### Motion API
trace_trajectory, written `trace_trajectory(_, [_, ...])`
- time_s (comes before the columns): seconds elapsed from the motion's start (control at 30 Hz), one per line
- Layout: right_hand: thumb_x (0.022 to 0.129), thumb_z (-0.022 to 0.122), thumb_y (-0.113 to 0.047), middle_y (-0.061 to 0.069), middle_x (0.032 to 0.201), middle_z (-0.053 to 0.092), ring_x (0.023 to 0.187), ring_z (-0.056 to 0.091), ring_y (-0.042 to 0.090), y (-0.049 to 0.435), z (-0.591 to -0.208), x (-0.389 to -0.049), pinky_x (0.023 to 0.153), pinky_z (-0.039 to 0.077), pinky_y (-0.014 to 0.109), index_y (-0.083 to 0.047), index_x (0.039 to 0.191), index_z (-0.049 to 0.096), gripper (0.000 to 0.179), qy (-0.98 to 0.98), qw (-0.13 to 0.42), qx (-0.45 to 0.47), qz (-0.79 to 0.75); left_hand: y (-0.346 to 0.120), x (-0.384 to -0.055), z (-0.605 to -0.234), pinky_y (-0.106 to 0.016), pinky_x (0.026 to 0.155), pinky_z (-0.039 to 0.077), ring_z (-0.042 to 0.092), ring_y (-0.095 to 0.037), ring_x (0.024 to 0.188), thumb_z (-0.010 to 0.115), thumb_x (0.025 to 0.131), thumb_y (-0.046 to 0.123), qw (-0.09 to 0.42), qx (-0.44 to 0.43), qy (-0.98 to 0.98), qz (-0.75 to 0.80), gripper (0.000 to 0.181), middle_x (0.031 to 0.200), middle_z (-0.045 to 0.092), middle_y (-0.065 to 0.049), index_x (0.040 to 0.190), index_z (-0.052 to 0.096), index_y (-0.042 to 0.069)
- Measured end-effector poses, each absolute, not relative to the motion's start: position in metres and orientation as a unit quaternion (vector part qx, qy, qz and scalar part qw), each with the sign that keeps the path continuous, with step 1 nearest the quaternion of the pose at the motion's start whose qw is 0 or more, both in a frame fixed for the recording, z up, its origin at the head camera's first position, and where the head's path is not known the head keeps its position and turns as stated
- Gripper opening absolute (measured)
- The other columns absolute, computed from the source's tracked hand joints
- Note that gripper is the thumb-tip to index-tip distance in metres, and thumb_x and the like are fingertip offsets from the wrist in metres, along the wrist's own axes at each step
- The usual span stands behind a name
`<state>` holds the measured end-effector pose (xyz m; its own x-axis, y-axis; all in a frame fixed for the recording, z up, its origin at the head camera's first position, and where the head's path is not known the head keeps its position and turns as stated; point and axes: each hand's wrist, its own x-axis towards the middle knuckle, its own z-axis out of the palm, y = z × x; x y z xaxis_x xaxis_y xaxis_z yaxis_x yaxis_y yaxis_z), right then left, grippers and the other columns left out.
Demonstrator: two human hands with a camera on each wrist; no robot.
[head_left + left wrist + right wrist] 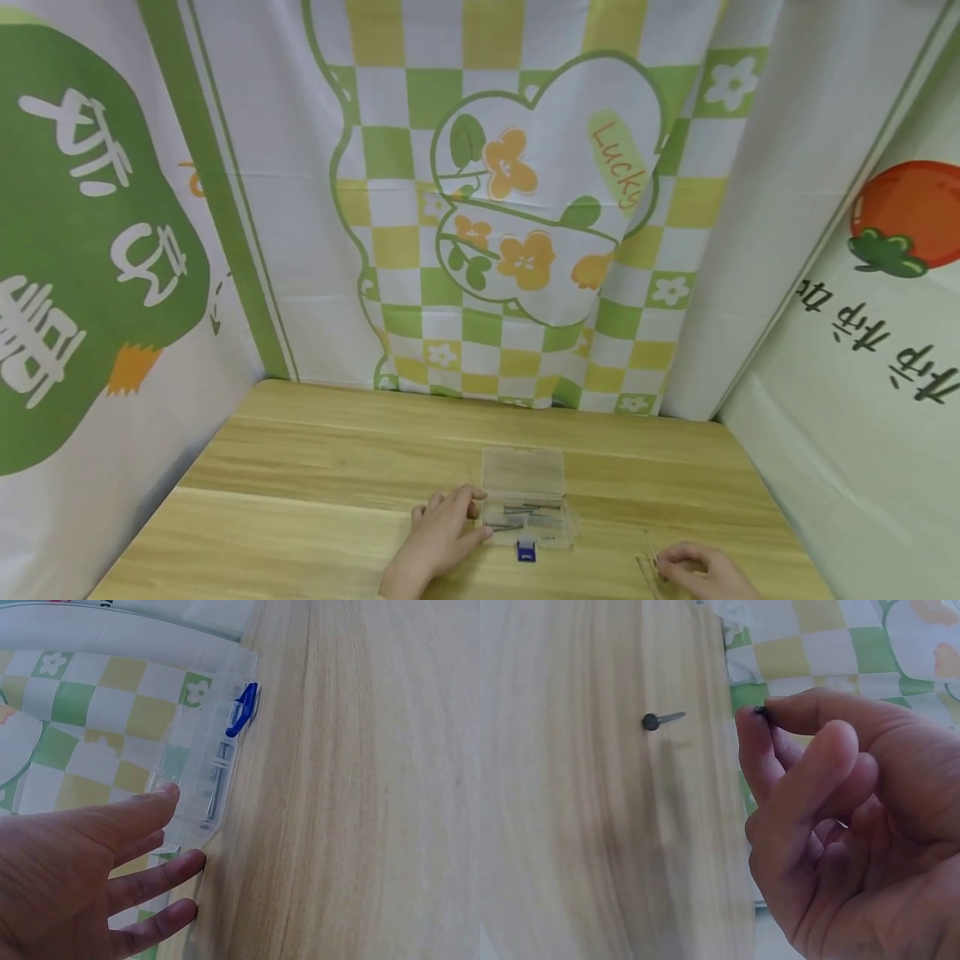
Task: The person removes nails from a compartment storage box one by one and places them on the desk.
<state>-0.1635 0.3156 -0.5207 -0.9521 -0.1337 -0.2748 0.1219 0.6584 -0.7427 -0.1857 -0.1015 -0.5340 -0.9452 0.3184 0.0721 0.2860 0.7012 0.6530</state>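
Note:
A clear plastic box (525, 521) lies on the table with its lid (522, 472) folded back, and several long thin nails (517, 509) lie inside. My left hand (442, 533) is at the box's left side, its thumb and fingers spread and loosely bent by the wall. The blue latch (243, 710) stands out from the front of the box. To the right of the box, my right hand (701, 569) pinches a thin nail (650, 546) between thumb and index finger; only its dark end shows in the right wrist view. Beside that hand another nail (652, 721) rests on the wood.
The wooden table (322, 450) runs back to a checkered cloth curtain (465, 350). Printed cloth hangs on the left (82, 250) and on the right (870, 400).

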Motion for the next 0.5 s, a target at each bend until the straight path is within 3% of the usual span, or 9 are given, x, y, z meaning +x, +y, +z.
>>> trace_trajectory(0.5, [0.101,0.068,-0.024,0.003,0.095,0.072,0.086,0.063,0.016,0.322,-0.534,-0.16,0.073,0.051,0.036,0.0,0.107,0.074,0.025,0.884,0.17,-0.033,-0.434,-0.102,-0.185,-0.535,-0.056,0.089,0.037,0.051,-0.018,0.101,0.076,0.098,0.039,0.024,0.168,0.921,0.35,0.047,0.11,0.068,0.01,0.137,0.06,0.018])
